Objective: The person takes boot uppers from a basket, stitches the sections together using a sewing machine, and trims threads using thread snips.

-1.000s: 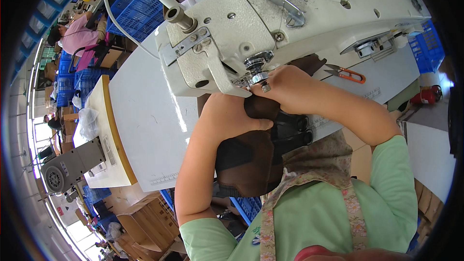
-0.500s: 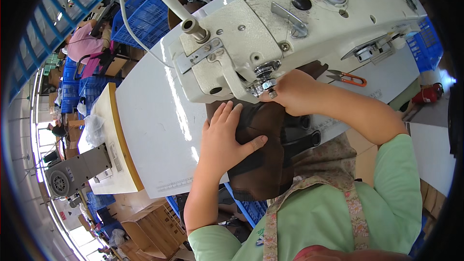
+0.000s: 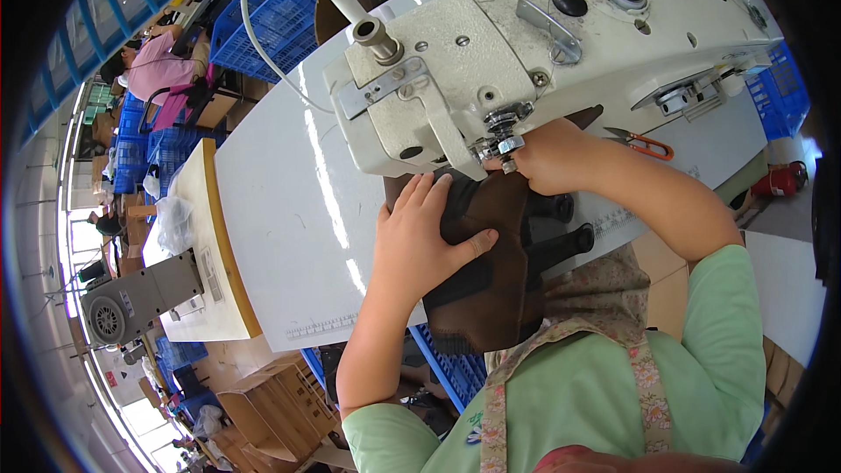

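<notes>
Sewing machine is off-white with grubby marks, silver metal bits and a black knob on top. The fabric piece is dark brown with black strips across it. Table is plain white with a tan wood edge. Snips near the table's far edge have orange handles. Shirt sleeves are pale mint green, apron is beige with a small floral print and pink flowers on the strap. Crates past the far corner are bright blue. Person in back wears a pink top.
</notes>
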Motion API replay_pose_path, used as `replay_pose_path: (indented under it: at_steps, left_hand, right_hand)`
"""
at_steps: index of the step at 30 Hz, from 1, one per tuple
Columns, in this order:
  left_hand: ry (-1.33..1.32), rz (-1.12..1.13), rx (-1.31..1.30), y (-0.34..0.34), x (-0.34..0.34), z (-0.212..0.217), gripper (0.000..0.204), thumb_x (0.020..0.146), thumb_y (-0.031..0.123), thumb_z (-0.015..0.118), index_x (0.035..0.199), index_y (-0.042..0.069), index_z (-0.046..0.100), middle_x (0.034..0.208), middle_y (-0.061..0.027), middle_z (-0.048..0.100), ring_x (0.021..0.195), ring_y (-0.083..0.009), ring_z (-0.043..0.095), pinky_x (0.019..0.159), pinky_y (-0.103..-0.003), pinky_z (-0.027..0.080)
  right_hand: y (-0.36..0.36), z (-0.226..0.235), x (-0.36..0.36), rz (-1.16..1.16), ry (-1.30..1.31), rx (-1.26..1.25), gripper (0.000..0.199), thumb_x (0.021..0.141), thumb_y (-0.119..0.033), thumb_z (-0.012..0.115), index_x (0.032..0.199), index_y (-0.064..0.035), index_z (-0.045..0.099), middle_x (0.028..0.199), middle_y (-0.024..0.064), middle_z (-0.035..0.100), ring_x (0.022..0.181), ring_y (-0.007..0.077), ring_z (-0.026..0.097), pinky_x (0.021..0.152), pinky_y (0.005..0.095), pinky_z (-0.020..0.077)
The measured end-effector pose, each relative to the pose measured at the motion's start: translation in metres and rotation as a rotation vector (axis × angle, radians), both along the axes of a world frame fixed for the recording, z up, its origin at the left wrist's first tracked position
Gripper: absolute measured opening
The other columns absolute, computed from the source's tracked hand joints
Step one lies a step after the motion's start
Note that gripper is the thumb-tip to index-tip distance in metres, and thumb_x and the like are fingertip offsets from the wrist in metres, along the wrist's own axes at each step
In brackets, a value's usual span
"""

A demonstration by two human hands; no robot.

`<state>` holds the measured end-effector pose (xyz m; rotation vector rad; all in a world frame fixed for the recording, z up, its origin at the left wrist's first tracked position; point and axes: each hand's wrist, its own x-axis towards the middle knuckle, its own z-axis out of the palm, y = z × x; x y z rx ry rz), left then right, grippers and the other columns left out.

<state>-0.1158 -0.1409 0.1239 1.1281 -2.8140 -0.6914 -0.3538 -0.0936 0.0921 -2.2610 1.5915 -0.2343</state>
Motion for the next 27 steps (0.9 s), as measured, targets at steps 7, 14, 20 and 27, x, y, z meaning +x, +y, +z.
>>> replay_pose_path:
  at_steps: [7,14,20,27]
  left_hand:
    - [0.023,0.009,0.027,-0.007,-0.004,0.000,0.084,0.065,0.056,0.077,0.125,-0.001,0.059,0.116,-0.0132,0.062,0.115,-0.0298,0.056,0.099,-0.049,0.038]
    - [0.106,-0.007,-0.017,-0.013,-0.006,-0.003,0.081,0.066,0.055,0.078,0.122,0.000,0.061,0.108,-0.0111,0.065,0.110,-0.0286,0.058,0.098,-0.048,0.039]
    - [0.131,0.004,-0.008,-0.012,-0.007,-0.003,0.077,0.065,0.053,0.078,0.119,0.001,0.063,0.103,-0.0103,0.065,0.106,-0.0283,0.059,0.096,-0.046,0.040]
    - [0.092,0.013,-0.024,-0.012,-0.010,0.002,0.062,0.064,0.052,0.079,0.099,0.002,0.064,0.093,-0.0103,0.065,0.100,-0.0296,0.060,0.094,-0.046,0.040]
  right_hand:
    - [-0.006,0.006,-0.001,-0.003,0.076,0.023,0.011,0.076,-0.007,0.059,0.083,-0.0039,0.067,0.080,0.0142,0.067,0.081,0.0342,0.067,0.068,0.0457,0.0529]
    - [-0.003,-0.002,-0.005,-0.045,-0.088,-0.208,0.017,0.084,-0.014,0.062,0.091,-0.0001,0.068,0.084,0.0180,0.067,0.084,0.0366,0.066,0.074,0.0462,0.0518]
    - [-0.004,0.004,-0.002,-0.091,-0.109,-0.116,0.017,0.085,-0.014,0.062,0.091,0.0007,0.068,0.086,0.0192,0.067,0.087,0.0378,0.065,0.076,0.0470,0.0510]
    - [-0.005,-0.007,-0.004,-0.071,-0.054,-0.161,0.017,0.086,-0.016,0.062,0.093,-0.0013,0.069,0.087,0.0182,0.068,0.087,0.0365,0.066,0.076,0.0464,0.0513]
